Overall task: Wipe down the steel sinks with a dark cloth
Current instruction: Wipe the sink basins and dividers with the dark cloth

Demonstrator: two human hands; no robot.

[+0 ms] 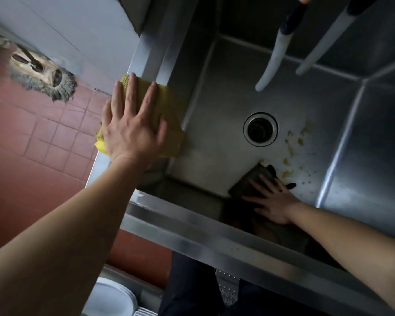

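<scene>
- The dark cloth (pixel 254 182), a folded flat pad, lies on the smooth floor of the steel sink (pixel 214 92), near its front wall.
- The right hand (pixel 273 202) presses it down with straight, spread fingers; nothing is gripped.
- Pale yellow crumbs (pixel 291 148) speckle the metal just beyond the cloth, beside the round ribbed drain (pixel 260 128).
- The left hand (pixel 132 124) lies flat, fingers splayed, on a yellow waffle-textured cloth (pixel 167 110) draped over the sink's left rim.
- Two tapered white spouts (pixel 274 58) hang over the basin.
- Reddish square floor tiles (pixel 32 137) lie to the left, with a grimy corroded floor drain (pixel 41 71).
</scene>
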